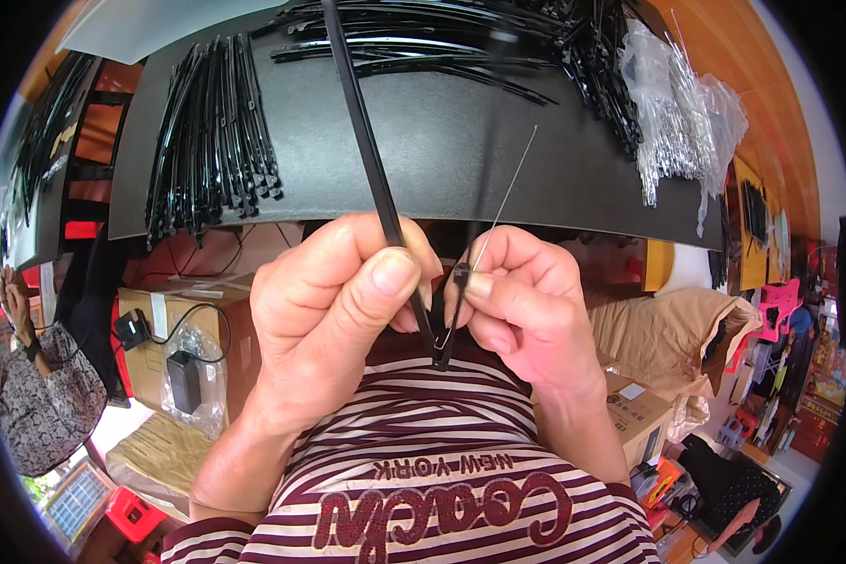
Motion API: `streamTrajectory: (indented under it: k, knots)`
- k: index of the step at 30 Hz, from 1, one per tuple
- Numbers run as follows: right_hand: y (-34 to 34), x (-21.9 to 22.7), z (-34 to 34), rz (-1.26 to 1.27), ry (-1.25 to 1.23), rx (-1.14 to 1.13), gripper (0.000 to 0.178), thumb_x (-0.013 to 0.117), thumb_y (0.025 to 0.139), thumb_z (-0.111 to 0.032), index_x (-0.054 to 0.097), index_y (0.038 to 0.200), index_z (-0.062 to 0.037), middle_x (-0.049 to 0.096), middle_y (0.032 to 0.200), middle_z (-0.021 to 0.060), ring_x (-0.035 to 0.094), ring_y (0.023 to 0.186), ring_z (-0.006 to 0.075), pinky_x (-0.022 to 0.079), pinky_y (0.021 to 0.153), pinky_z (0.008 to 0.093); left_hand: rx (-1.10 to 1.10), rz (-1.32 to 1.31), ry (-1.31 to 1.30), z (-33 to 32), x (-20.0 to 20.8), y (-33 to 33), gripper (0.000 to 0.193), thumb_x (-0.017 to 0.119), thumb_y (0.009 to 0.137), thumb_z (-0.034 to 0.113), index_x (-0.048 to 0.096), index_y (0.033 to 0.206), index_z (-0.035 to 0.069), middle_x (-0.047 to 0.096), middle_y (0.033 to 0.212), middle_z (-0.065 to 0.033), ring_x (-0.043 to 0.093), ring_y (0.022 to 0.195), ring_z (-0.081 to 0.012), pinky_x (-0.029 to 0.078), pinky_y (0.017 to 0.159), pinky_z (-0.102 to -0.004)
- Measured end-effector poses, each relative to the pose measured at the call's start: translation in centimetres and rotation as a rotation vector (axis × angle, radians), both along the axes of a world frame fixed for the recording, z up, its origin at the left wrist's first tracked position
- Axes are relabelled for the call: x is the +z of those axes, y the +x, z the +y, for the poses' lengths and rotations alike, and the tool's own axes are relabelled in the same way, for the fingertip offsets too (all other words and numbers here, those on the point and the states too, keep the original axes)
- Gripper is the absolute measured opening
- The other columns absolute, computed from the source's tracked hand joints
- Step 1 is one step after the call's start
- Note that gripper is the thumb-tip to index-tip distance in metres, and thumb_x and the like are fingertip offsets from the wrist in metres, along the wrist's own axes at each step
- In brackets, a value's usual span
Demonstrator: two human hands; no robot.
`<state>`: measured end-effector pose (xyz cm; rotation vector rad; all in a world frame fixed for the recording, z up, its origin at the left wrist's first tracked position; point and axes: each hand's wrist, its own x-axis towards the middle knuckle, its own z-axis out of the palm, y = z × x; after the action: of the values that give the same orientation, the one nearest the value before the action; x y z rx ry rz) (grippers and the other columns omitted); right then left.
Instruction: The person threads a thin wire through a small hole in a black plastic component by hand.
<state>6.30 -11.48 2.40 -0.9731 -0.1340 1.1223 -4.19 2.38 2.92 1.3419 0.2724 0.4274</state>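
My left hand [343, 305] is closed round a long, thin black strip [365, 141], thumb pressed on its front. The strip slants up past the table's near edge, and its lower end comes down to a narrow bend between my hands. Pinched in my right hand [540, 315] is a thin silver wire [509, 195] that sticks up and to the right. A small black end piece [461, 274] sits at the same fingertips. The wire's lower part runs down toward the bend in the black strip; how they join there is too small to tell.
On the dark table [385, 188] lie a bundle of black strips [211, 141], a heap of more [423, 47] and silver wires in clear plastic [672, 150]. Cardboard boxes [240, 324] and brown paper [667, 329] flank me. Other people are at left [47, 395] and right [724, 484].
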Motion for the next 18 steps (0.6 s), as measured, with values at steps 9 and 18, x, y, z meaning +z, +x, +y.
streamTrajectory:
  k: [9, 18]
  knots:
    - [0.1, -0.4, 0.3, -0.233, -0.081, -0.013, 0.006, 0.052, 0.088, 0.0, 0.054, 0.082, 0.0024, 0.059, 0.072, 0.0079, 0.047, 0.053, 0.0043, 0.036, 0.046, 0.0172, -0.075, 0.178, -0.047, -0.5, -0.6, 0.5, 0.012, 0.053, 0.091, 0.01, 0.055, 0.085, 0.0, 0.055, 0.073, -0.0011, 0.049, 0.062, -0.0045, 0.041, 0.055, -0.0183]
    - [0.1, -0.9, 0.5, -0.345, -0.004, -0.043, 0.006, 0.054, 0.089, -0.002, 0.053, 0.087, 0.0031, 0.057, 0.076, 0.0035, 0.054, 0.064, 0.0072, 0.045, 0.059, 0.0216, -0.088, 0.311, -0.298, -1.2, -0.4, 0.9, 0.009, 0.053, 0.09, 0.009, 0.052, 0.093, 0.001, 0.057, 0.079, -0.0056, 0.053, 0.061, -0.0085, 0.046, 0.049, -0.0206]
